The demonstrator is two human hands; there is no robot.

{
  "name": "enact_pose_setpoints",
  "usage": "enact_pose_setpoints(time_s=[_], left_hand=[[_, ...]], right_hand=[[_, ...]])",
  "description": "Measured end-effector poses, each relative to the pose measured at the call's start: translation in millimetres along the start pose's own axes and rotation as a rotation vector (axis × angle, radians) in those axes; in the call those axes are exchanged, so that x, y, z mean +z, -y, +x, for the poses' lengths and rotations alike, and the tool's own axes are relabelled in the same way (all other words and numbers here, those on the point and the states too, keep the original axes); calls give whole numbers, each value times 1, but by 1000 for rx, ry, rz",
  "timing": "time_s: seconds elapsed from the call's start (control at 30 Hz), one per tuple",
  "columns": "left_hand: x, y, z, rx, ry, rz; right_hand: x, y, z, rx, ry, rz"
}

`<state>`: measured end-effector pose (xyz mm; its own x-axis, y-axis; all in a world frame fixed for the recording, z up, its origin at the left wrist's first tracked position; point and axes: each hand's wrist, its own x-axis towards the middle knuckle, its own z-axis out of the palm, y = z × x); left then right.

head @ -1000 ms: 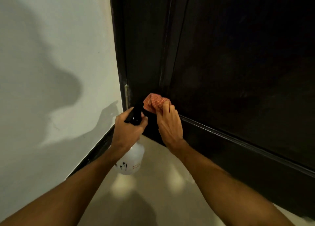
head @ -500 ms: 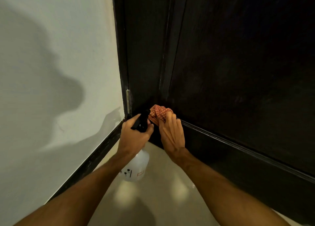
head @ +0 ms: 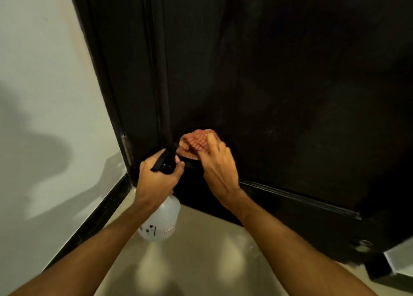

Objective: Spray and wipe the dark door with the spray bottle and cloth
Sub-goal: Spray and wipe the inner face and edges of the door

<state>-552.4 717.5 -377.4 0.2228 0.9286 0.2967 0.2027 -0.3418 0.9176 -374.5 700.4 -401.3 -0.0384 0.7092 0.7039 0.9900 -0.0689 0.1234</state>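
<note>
— What has the left hand [head: 156, 180] got?
— The bottle [head: 162, 219]. Its fingers are curled tight round the black spray head. The pale body hangs below the wrist, tilted, over the floor [head: 201, 257].
— And the right hand [head: 220, 170]?
— Just right of the left, near but apart. Its fingers are bunched on the red checked cloth [head: 194, 142], pressing it against the door [head: 290, 83]. The cloth sticks out above and left of the knuckles.
— Where on the door is that?
— Low down, near its left edge, just above a raised rail [head: 290, 195] that runs off to the right from under the wrist.
— Does the nozzle touch the cloth?
— Cannot tell. It points up toward the cloth and sits just beside it, dark against dark.
— Anything else about?
— A pale wall [head: 40, 83] left of the left hand, a hinge [head: 125, 147] beyond its knuckles, and a dark skirting [head: 96, 222] running beside the forearm.
</note>
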Motion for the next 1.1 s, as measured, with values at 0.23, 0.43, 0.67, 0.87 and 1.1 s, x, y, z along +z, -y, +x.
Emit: enact_pose_setpoints(time_s=[0.23, 0.43, 0.67, 0.87, 1.1], left_hand=[[46, -51, 3, 38, 24, -34], [62, -88, -6, 129, 72, -61], [90, -116, -21, 108, 179, -67], [106, -122, -33, 149, 239, -47], [113, -106, -38, 138, 313, 28]], right_hand=[[-39, -42, -17, 207, -178, 95], [-65, -67, -14, -6, -78, 75], [-121, -157, -110, 864, -449, 119], [-95, -86, -65, 882, -405, 421], [-68, -82, -106, 617, -281, 338]])
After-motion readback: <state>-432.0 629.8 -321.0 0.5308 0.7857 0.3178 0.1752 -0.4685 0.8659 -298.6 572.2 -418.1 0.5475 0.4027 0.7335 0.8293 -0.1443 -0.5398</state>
